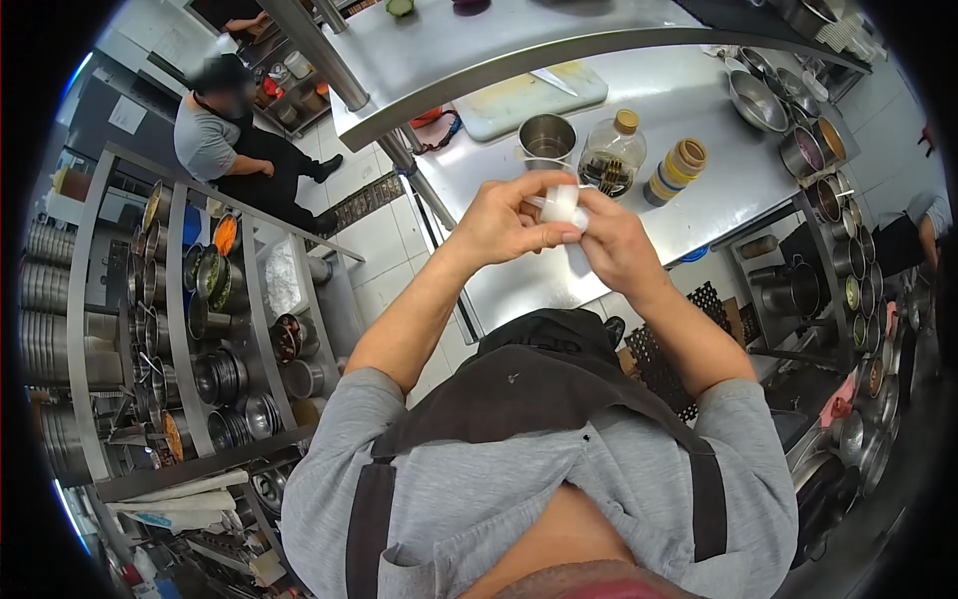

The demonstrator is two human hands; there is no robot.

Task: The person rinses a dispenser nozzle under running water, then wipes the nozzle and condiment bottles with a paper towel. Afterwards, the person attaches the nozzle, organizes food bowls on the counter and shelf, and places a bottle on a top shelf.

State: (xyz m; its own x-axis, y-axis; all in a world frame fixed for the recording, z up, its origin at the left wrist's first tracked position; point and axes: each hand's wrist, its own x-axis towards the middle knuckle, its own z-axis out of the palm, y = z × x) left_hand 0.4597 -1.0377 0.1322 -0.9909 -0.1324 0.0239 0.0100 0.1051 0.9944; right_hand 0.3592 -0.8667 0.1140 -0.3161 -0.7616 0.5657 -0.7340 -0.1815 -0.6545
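My left hand (504,222) curls its thumb and fingers around a small white cylindrical object (561,204), perhaps a roll of tape. On its other side, the fingers of my right hand (621,245) pinch the same object. Both hands are raised over the near edge of the steel table (519,292). Just beyond them stand a metal pot (547,138), a clear jar (613,150) with a tan lid and dark contents, and a jar with a blue-and-yellow band (677,172). Fingers partly hide the white object.
A white cutting board (499,118) carries a knife (555,82). Overhead, a steel shelf (519,50) crosses the table. Metal bowls (755,100) crowd the right end. A rack (180,299) full of pans stands on the left, with another person (225,150) behind it.
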